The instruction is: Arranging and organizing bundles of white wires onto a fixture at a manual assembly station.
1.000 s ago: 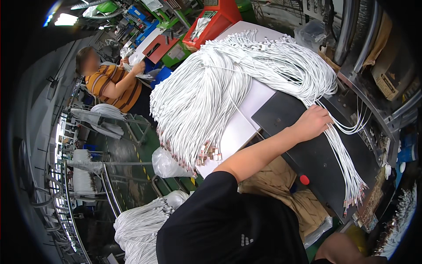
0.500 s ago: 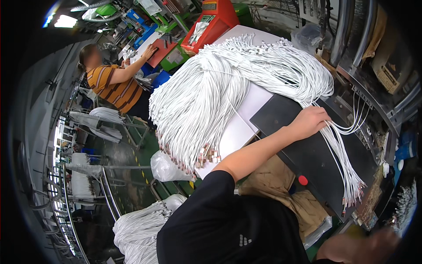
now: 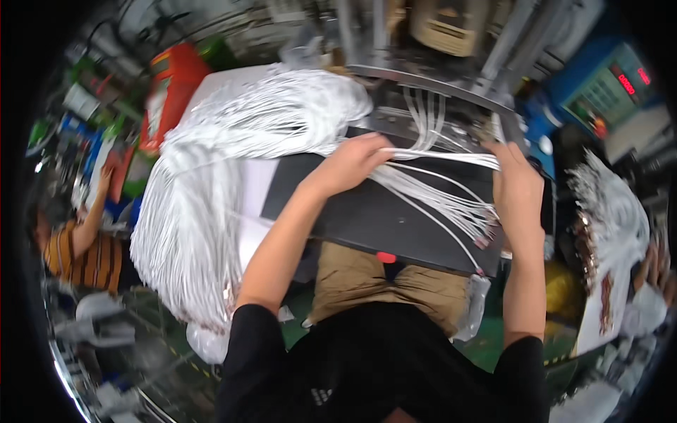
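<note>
A bundle of white cables (image 3: 430, 197) with small metal plug ends lies over a black board (image 3: 360, 215). My left hand (image 3: 356, 162) is closed round the bundle at the board's far side. Near the board's right end, my right hand (image 3: 517, 187) closes on several of the cables and stretches them out level from the left hand. Other cables of the bundle fan down loosely toward the board's near edge. Some white cables (image 3: 423, 116) run into the metal machine (image 3: 451, 81) behind the board. Motion blurs the right fingertips slightly.
A large heap of white cables (image 3: 190, 218) covers the table at left. Beyond it stands a red machine (image 3: 173, 77). A co-worker in a striped shirt (image 3: 92, 257) works at far left. More cables (image 3: 613, 211) lie at right, below a blue control box (image 3: 613, 92) with lit red digits.
The view has swung to the right. My right hand has come up from the lower right to the cables and taken hold of several. My left hand keeps its grip on the bundle.
</note>
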`<state>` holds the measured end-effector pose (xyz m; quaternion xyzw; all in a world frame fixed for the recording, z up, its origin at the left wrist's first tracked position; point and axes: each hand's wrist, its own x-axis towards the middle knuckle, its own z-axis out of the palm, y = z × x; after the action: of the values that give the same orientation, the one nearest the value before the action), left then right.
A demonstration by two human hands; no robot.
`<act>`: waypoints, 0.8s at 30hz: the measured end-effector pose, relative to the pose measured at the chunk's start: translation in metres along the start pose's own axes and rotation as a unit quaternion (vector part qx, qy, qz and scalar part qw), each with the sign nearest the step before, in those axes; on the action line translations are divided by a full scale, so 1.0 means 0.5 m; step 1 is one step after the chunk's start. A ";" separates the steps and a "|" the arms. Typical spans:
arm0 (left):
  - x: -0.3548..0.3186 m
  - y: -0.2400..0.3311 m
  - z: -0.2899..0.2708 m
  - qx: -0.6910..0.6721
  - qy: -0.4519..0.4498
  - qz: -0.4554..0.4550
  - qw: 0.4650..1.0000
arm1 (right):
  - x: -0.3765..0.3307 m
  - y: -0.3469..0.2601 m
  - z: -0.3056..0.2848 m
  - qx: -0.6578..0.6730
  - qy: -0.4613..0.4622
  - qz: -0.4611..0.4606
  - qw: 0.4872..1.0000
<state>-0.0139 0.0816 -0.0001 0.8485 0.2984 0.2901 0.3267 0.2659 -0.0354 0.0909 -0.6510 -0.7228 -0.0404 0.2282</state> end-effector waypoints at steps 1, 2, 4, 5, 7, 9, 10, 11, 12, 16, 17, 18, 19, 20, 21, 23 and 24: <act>-0.012 0.010 -0.004 0.006 -0.028 -0.050 0.998 | 0.005 0.006 -0.008 -0.010 0.006 0.015 1.000; -0.017 0.008 0.006 0.001 -0.040 -0.038 0.998 | 0.007 0.015 -0.004 -0.049 -0.027 -0.043 0.997; -0.003 -0.002 0.047 0.037 -0.045 -0.014 0.998 | -0.016 0.033 0.032 -0.061 -0.036 -0.137 0.988; 0.000 -0.011 0.052 0.060 -0.041 -0.007 0.997 | -0.030 0.044 0.084 -0.026 -0.012 -0.185 0.982; 0.013 -0.004 0.033 0.006 0.005 -0.044 0.999 | -0.066 0.098 0.153 0.003 -0.035 -0.112 0.993; 0.015 0.009 0.012 -0.091 0.114 -0.146 0.979 | -0.084 0.119 0.180 0.085 -0.084 0.011 0.993; 0.012 0.015 0.016 -0.088 0.113 -0.146 0.979 | -0.086 0.120 0.171 0.087 -0.083 0.011 0.993; 0.010 0.023 0.026 -0.027 0.060 -0.126 0.990 | -0.092 0.123 0.155 -0.011 -0.072 0.002 0.997; 0.009 0.032 0.037 0.034 0.007 -0.104 0.994 | -0.093 0.116 0.127 -0.110 -0.059 -0.007 0.992; 0.054 0.124 0.097 0.115 -0.040 -0.031 0.992 | -0.097 0.043 0.152 -0.063 -0.089 -0.071 0.991; 0.068 0.148 0.101 0.124 -0.034 -0.006 0.992 | -0.096 0.036 0.160 0.009 -0.107 -0.101 0.989; 0.072 0.165 0.089 0.121 -0.037 -0.003 0.992 | -0.100 0.052 0.150 0.007 -0.108 -0.096 0.989; 0.068 0.184 0.067 0.086 -0.122 -0.116 0.982 | -0.107 0.077 0.124 -0.019 -0.085 -0.066 0.994; 0.070 0.198 0.049 0.051 -0.201 -0.223 0.952 | -0.105 0.110 0.097 -0.048 -0.058 -0.037 0.996; 0.072 0.206 0.048 0.017 -0.278 -0.326 0.903 | -0.106 0.132 0.083 -0.078 -0.032 -0.009 0.996; 0.007 0.201 0.142 -0.214 -0.316 -0.321 0.867 | -0.141 0.082 0.094 -0.040 -0.075 -0.081 0.993; -0.019 0.192 0.175 -0.432 -0.332 -0.295 0.784 | -0.154 0.044 0.103 -0.005 -0.114 -0.154 0.981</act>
<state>0.0705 -0.0169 0.0128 0.5327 0.2507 -0.0220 0.8080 0.2765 -0.0851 0.0104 -0.5332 -0.8356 -0.0041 0.1325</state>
